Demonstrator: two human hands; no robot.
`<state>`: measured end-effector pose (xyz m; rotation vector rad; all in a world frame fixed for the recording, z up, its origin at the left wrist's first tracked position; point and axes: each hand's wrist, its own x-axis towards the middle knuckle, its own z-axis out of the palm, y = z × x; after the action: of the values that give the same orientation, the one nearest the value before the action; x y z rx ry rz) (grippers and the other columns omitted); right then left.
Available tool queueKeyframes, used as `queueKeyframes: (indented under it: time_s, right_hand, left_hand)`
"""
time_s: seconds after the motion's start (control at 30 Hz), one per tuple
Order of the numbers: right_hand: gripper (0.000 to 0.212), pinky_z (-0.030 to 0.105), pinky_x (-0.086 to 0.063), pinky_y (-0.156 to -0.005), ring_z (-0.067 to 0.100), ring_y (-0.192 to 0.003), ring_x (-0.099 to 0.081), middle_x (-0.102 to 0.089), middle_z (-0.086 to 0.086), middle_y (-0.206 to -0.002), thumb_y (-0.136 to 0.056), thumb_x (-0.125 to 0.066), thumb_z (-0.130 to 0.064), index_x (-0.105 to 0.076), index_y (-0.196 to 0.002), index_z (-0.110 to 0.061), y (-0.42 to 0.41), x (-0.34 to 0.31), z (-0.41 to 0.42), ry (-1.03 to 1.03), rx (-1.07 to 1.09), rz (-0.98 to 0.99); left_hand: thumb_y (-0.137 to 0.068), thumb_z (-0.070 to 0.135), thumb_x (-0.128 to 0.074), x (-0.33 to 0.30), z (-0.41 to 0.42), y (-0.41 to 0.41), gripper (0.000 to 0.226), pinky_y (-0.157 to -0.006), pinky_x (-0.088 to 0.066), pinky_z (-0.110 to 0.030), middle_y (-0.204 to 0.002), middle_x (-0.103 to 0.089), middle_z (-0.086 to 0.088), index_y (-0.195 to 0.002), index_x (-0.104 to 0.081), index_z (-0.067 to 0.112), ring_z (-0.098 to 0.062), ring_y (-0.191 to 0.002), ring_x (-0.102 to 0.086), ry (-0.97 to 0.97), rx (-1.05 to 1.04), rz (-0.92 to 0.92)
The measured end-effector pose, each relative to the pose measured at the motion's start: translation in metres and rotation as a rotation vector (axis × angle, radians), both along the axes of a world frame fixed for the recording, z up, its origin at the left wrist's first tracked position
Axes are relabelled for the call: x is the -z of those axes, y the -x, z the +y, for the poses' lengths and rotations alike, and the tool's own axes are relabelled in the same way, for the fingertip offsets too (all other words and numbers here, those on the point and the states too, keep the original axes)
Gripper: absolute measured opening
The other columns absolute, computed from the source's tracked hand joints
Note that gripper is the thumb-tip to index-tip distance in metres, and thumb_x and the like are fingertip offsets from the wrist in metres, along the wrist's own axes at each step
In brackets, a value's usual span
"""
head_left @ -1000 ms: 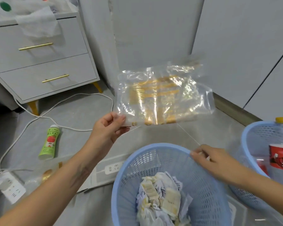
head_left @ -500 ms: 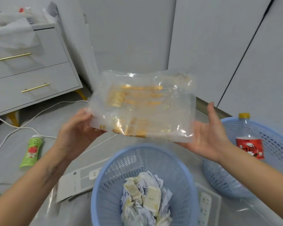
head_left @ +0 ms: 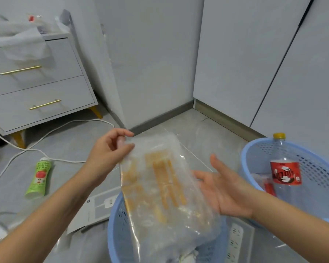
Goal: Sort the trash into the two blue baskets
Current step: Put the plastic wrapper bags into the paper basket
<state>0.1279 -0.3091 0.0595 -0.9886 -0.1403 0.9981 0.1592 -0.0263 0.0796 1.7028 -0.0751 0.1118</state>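
A clear plastic bag with orange print point(head_left: 163, 190) hangs down over the near blue basket point(head_left: 115, 230). My left hand point(head_left: 110, 150) pinches the bag's top corner between thumb and fingers. My right hand point(head_left: 222, 188) is spread flat, palm up, with its fingertips against the bag's right side. The bag covers most of the near basket, where a little crumpled paper shows at the bottom. The second blue basket point(head_left: 254, 149) stands to the right and holds a clear bottle with a red label and yellow cap point(head_left: 285, 168) and a small red wrapper.
A green tube-shaped bottle point(head_left: 39, 177) lies on the grey floor at left, near a white cable point(head_left: 46, 133). A grey drawer unit point(head_left: 38, 88) stands at the back left. White power strips point(head_left: 235, 242) lie beside the near basket. Walls close the corner behind.
The bag has swung from flat and horizontal to hanging lengthwise over the near basket. My right hand has come off its right edge and dropped lower, opened flat. The view has tilted down slightly.
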Motion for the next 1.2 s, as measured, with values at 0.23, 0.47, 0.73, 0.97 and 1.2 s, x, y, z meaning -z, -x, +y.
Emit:
queueKeyframes:
  time_s: [0.23, 0.47, 0.73, 0.97, 1.2]
  right_hand:
    - [0.048, 0.050, -0.053, -0.088, 0.034, -0.101, -0.066, -0.068, 0.013, -0.114, -0.082, -0.064, -0.009, -0.051, -0.126, -0.025, 0.005, 0.008, 0.012, 0.274, 0.296, -0.205]
    - [0.042, 0.050, -0.056, -0.077, 0.035, -0.089, -0.069, -0.068, 0.021, -0.106, -0.084, -0.062, -0.008, -0.048, -0.116, -0.032, 0.008, 0.010, 0.024, 0.298, 0.337, -0.226]
    - [0.036, 0.034, -0.061, -0.066, 0.024, -0.078, -0.072, -0.073, 0.015, -0.093, -0.071, -0.067, -0.006, -0.063, -0.107, -0.010, 0.000, 0.023, 0.020, 0.147, 0.365, -0.045]
    - [0.026, 0.043, -0.038, -0.076, 0.031, -0.089, -0.049, -0.052, 0.015, -0.097, -0.065, -0.048, -0.029, -0.058, -0.082, -0.012, -0.004, 0.034, 0.013, -0.070, 0.151, 0.190]
    - [0.057, 0.052, -0.034, -0.096, 0.036, -0.107, -0.053, -0.060, 0.018, -0.113, -0.069, -0.056, -0.052, -0.063, -0.104, -0.007, -0.019, 0.038, 0.007, -0.058, 0.025, 0.340]
  left_hand:
    - [-0.071, 0.022, -0.074, 0.004, -0.028, 0.015, 0.068, -0.070, -0.060, -0.033, -0.122, -0.059, -0.003, -0.132, -0.045, 0.022, -0.019, -0.094, -0.068, 0.123, -0.083, 0.198]
    - [-0.059, 0.025, -0.080, 0.026, -0.023, 0.047, 0.081, -0.076, -0.057, -0.047, -0.107, -0.070, -0.015, -0.132, -0.045, 0.020, -0.029, -0.090, -0.070, 0.257, 0.201, 0.502]
    - [-0.096, 0.003, -0.046, 0.033, -0.015, 0.055, 0.021, -0.035, -0.045, -0.021, -0.055, -0.063, 0.001, -0.104, -0.061, 0.015, -0.009, -0.039, -0.056, 0.155, 0.202, 0.395]
    - [-0.085, -0.012, -0.054, 0.048, -0.004, 0.058, 0.047, -0.071, -0.058, -0.033, -0.090, -0.076, 0.002, -0.084, -0.078, 0.028, -0.016, -0.083, -0.072, -0.108, 0.196, -0.009]
    - [-0.077, -0.022, -0.056, 0.054, 0.005, 0.056, 0.045, -0.070, -0.057, -0.029, -0.098, -0.072, 0.005, -0.096, -0.076, 0.013, -0.014, -0.088, -0.070, -0.291, 0.258, -0.241]
